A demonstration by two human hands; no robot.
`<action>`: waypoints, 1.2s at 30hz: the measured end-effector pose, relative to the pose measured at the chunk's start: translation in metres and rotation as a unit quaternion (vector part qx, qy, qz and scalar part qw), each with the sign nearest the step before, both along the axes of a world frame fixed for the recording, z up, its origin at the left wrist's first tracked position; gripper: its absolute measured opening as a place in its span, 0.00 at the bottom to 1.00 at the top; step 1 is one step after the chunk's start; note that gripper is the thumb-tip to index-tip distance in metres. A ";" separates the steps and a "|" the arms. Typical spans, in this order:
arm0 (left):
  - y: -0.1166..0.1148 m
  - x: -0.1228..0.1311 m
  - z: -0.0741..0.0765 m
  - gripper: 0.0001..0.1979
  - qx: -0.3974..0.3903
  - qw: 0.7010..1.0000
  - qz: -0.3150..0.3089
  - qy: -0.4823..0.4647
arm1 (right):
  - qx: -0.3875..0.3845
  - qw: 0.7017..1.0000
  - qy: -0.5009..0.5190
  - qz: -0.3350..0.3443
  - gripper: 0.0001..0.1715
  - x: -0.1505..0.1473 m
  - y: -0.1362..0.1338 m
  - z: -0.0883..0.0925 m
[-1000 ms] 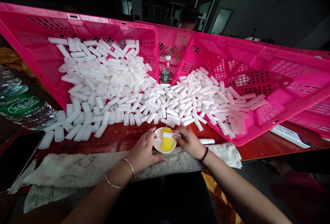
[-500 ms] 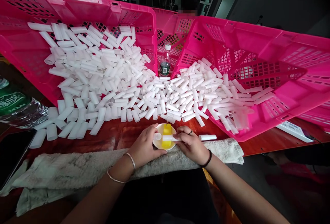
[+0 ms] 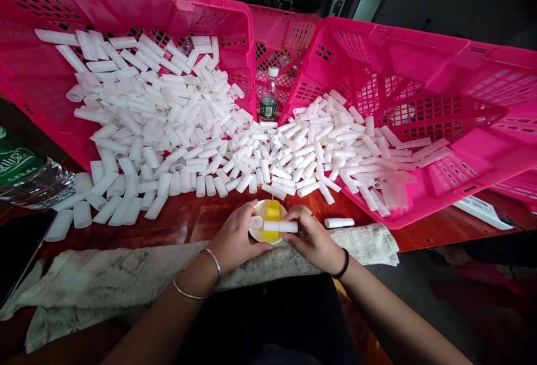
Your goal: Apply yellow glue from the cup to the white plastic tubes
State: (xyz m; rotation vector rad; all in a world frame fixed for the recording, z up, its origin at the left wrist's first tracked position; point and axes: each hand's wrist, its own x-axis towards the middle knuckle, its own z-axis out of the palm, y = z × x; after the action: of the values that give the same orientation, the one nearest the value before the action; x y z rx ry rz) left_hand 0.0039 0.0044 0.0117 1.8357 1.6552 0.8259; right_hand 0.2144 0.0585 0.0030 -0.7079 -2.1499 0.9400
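Observation:
My left hand (image 3: 237,233) is closed on a short white tube (image 3: 255,222), its open end showing at the fingertips. Between thumb and fingers, my right hand (image 3: 312,236) holds a longer white tube (image 3: 281,227) level over a small white dish (image 3: 260,208). In that dish lies a yellow block (image 3: 272,209) with a thin pin rising from it. The two held tubes are close, with a small gap between them. Another white tube (image 3: 339,223) rests on the table right of my right hand.
Two pink crates, left (image 3: 138,9) and right (image 3: 423,68), spill piled white tubes (image 3: 168,113) onto the red table (image 3: 168,233). A small bottle (image 3: 269,96) stands between them. A large bottle (image 3: 33,172) is at left. A towel (image 3: 126,275) lines the front edge.
My right fingers have loosened and shifted slightly right along the longer tube, so more of it shows. The camera view has shifted slightly.

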 end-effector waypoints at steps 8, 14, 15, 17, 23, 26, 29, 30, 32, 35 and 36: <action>-0.001 0.000 -0.001 0.39 -0.006 1.000 0.001 -0.001 | 0.100 0.994 -0.033 -0.007 0.08 0.001 -0.003 0.002; 0.000 0.000 -0.002 0.39 0.005 1.000 -0.001 -0.007 | 0.040 0.998 -0.017 -0.045 0.11 0.003 -0.005 0.003; 0.000 0.000 -0.002 0.39 0.003 1.000 0.000 -0.005 | 0.072 0.996 -0.029 -0.038 0.10 0.004 -0.005 0.003; 0.000 0.000 -0.001 0.40 -0.002 1.000 0.003 0.002 | 0.170 0.984 -0.062 -0.001 0.11 0.007 -0.005 0.003; -0.002 -0.004 0.001 0.36 0.047 0.998 -0.017 0.044 | 0.249 0.967 -0.036 0.032 0.13 0.010 -0.002 0.000; -0.007 -0.007 0.014 0.17 0.101 0.991 0.010 0.088 | 0.110 0.990 0.078 -0.050 0.10 0.004 -0.007 0.009; -0.015 -0.006 0.035 0.11 0.124 0.983 -0.004 0.136 | -0.019 0.983 0.156 -0.094 0.09 0.001 -0.018 0.028; -0.018 -0.004 0.041 0.11 0.136 0.979 -0.019 0.154 | -0.032 0.982 0.164 -0.090 0.09 0.001 -0.022 0.036; -0.024 0.000 0.053 0.11 0.173 0.967 -0.041 0.181 | -0.019 0.984 0.158 -0.074 0.09 0.004 -0.030 0.050; -0.034 0.010 0.067 0.13 0.193 0.957 -0.055 0.209 | 0.017 0.994 0.099 -0.047 0.11 0.012 -0.039 0.068; -0.038 0.014 0.070 0.13 0.180 0.960 -0.062 0.207 | 0.024 0.996 0.075 -0.040 0.12 0.015 -0.041 0.073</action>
State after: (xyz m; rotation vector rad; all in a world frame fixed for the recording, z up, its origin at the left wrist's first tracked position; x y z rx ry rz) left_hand 0.0176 -0.0335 0.0819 2.4788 1.6875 0.7621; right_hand 0.2294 0.0171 0.0760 -0.6733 -1.9920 0.8697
